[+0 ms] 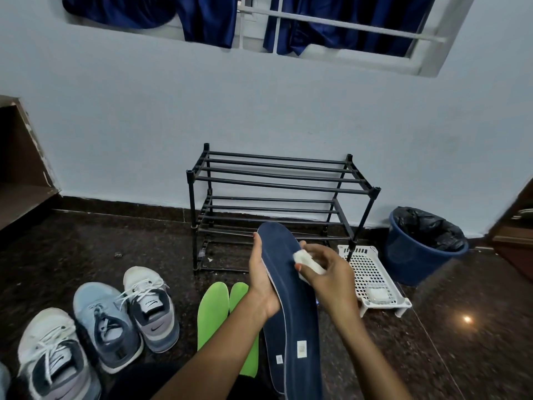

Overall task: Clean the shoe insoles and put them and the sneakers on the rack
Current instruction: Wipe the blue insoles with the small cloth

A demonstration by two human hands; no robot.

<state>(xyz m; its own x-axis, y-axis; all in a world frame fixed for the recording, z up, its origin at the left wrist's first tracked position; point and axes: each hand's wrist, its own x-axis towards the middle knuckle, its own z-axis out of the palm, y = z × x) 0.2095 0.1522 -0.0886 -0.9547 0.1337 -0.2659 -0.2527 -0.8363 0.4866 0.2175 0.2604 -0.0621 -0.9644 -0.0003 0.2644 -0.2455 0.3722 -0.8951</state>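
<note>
Hard to make out at the right hand point(326, 274): blurred, with the white wad point(308, 262) half buried under the fingers; impossible to tell whether cloth or wipe. Palm of the left hand point(261, 281) hidden behind the navy insole point(291, 287). Heel end of that insole cut off by the lower frame edge.

Right hand closed in a pinch, thumb and curled fingers round the wad, wad against the insole's right edge in the toe half. Left hand wrapped along the insole's left edge, fingertips up near the toe, gripping it.

Held between both hands: dark navy fabric face, thin pale rim, toe pointing up and away, a small white label near the heel.

Directly below the hands, on the dark speckled floor point(432, 342), a second navy insole point(274, 345), mostly covered by the first, with a like label. Just left of the left forearm, two green insoles point(213, 310) side by side, the one nearer the arm partly crossed by it. Further left, heels toward the camera: a white-and-grey sneaker point(150, 307), a light-blue sneaker point(105, 324), a white sneaker point(54, 359).

Beyond the hands, by the wall point(144, 125), a black tube rack point(277, 180). Just right of the right hand, a white perforated tray point(372, 269) holding a small white object point(377, 294), too blurred to name. Beyond the tray, a blue bin point(409, 264) lined with a black bag point(427, 226).
</note>
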